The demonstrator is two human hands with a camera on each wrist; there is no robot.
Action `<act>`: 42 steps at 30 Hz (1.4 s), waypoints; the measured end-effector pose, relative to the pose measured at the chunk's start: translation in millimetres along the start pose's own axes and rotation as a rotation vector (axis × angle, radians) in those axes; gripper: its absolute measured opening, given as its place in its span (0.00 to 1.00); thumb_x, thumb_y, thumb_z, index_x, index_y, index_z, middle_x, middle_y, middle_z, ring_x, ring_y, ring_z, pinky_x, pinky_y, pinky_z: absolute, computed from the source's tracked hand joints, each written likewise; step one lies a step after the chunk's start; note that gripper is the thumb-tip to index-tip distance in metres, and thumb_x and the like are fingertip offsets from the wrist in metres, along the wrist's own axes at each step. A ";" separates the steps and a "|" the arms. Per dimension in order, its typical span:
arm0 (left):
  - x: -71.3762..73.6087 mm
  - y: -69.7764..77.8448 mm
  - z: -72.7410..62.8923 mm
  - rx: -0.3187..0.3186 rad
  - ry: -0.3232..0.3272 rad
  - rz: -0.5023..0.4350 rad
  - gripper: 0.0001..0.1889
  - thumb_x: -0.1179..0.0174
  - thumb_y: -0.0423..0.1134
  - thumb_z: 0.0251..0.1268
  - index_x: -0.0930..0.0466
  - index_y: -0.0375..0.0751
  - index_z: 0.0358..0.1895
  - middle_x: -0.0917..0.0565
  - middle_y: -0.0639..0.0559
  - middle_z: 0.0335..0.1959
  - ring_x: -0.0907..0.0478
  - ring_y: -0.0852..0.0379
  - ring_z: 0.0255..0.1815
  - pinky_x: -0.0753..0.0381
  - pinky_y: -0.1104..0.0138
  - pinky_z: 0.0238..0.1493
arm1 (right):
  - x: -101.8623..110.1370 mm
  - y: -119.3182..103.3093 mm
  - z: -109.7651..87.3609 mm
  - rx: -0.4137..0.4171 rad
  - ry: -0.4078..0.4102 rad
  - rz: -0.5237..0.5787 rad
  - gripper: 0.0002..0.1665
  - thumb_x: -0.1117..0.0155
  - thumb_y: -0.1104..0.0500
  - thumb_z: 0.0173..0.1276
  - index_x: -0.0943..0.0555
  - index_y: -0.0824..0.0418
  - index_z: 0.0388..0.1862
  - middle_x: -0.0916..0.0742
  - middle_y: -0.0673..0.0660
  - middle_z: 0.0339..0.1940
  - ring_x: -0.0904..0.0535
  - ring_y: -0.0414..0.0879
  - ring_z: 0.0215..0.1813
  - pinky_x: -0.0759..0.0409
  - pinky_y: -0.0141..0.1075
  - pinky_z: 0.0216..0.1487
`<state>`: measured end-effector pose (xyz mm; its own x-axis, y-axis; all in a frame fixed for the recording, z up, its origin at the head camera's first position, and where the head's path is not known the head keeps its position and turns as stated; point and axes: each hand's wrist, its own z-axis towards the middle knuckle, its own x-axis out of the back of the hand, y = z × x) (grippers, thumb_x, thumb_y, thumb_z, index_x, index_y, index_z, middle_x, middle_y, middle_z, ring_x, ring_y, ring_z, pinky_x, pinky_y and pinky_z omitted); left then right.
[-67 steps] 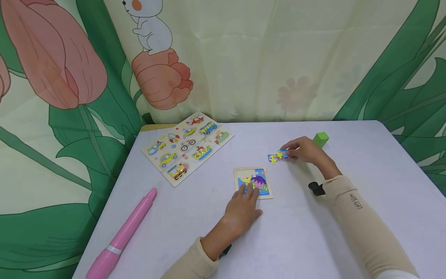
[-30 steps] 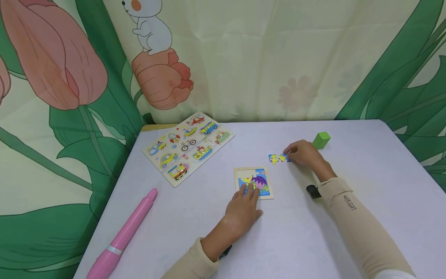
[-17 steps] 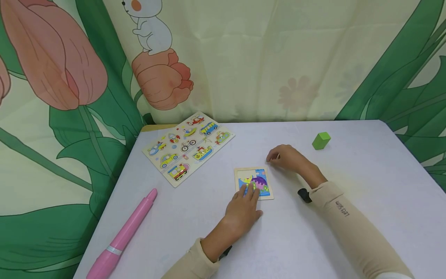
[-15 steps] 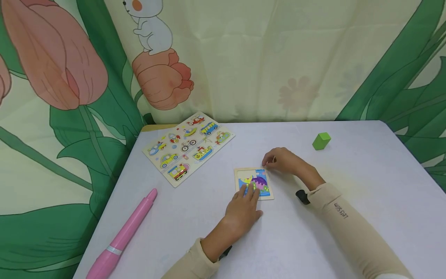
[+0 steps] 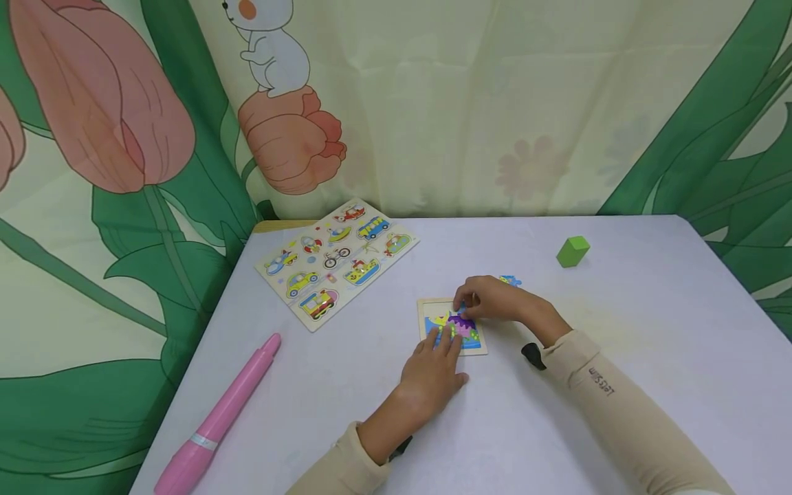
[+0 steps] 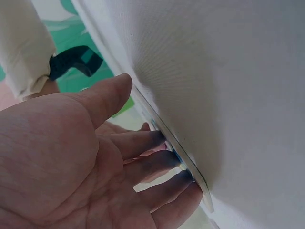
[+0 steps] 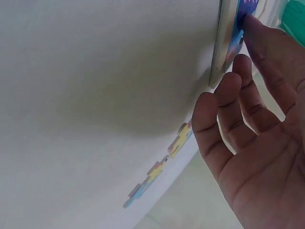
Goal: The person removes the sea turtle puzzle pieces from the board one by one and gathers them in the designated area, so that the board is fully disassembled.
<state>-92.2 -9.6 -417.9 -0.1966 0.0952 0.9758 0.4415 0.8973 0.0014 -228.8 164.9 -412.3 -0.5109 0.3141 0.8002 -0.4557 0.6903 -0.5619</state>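
Note:
A small wooden-framed jigsaw puzzle point(image 5: 433, 300) lies on the white table, its picture a purple and yellow animal on blue. My left hand point(image 5: 427, 378) rests its extended fingertips on the near side of the puzzle. In the left wrist view those fingers point(image 6: 147, 167) lie along the board's edge. My right hand point(image 5: 495, 299) is at the puzzle's upper right, thumb and index finger pinching at a blue puzzle piece point(image 5: 460, 306) there. Its other fingers point(image 7: 228, 90) are loosely bent beside the frame. Loose puzzle pieces point(image 5: 510, 280) lie beyond the right hand, partly hidden by it.
A vehicle picture board point(image 5: 337, 265) lies at the back left. A long pink pen-shaped object point(image 5: 223, 405) is along the left side. A green block point(image 5: 573, 251) stands at the back right, before a printed curtain point(image 5: 433, 124).
My right hand has left the loose puzzle pieces and come left and nearer, onto the upper right of the framed puzzle. The left hand stays in place on the puzzle.

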 end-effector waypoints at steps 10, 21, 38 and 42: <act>1.3 -0.1 -0.5 -0.004 0.012 0.004 0.36 0.43 0.59 0.76 0.36 0.44 0.79 0.35 0.47 0.79 0.39 0.48 0.79 0.33 0.61 0.73 | -0.3 -3.4 5.3 -0.026 -0.005 -0.010 0.06 0.27 0.67 0.66 0.14 0.57 0.37 0.19 0.53 0.41 0.25 0.49 0.46 0.21 0.43 0.54; 0.4 -0.4 0.8 0.004 0.005 -0.018 0.36 0.44 0.58 0.76 0.37 0.44 0.79 0.35 0.47 0.79 0.40 0.48 0.79 0.34 0.61 0.73 | 12.9 -4.7 -6.2 -0.027 0.093 0.054 0.10 0.28 0.69 0.67 0.14 0.64 0.47 0.12 0.52 0.39 0.18 0.48 0.44 0.19 0.44 0.50; 4.6 -0.3 1.8 0.006 -0.021 -0.007 0.36 0.45 0.58 0.77 0.37 0.45 0.80 0.36 0.49 0.80 0.41 0.48 0.80 0.34 0.62 0.73 | 20.2 17.0 -17.9 -0.057 0.150 0.190 0.10 0.34 0.68 0.72 0.11 0.60 0.47 0.11 0.54 0.42 0.19 0.47 0.37 0.18 0.40 0.38; 3.6 0.3 0.8 0.005 -0.021 -0.019 0.35 0.44 0.58 0.77 0.37 0.45 0.80 0.36 0.49 0.80 0.41 0.48 0.80 0.33 0.61 0.73 | 28.9 27.0 -26.5 -0.104 0.192 0.207 0.12 0.35 0.68 0.73 0.11 0.62 0.51 0.11 0.59 0.48 0.18 0.49 0.40 0.17 0.41 0.39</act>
<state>-93.4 -8.7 -414.6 -0.2227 0.0872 0.9710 0.4336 0.9009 0.0186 -236.6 209.9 -398.8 -0.4336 0.5655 0.7015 -0.2745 0.6586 -0.7006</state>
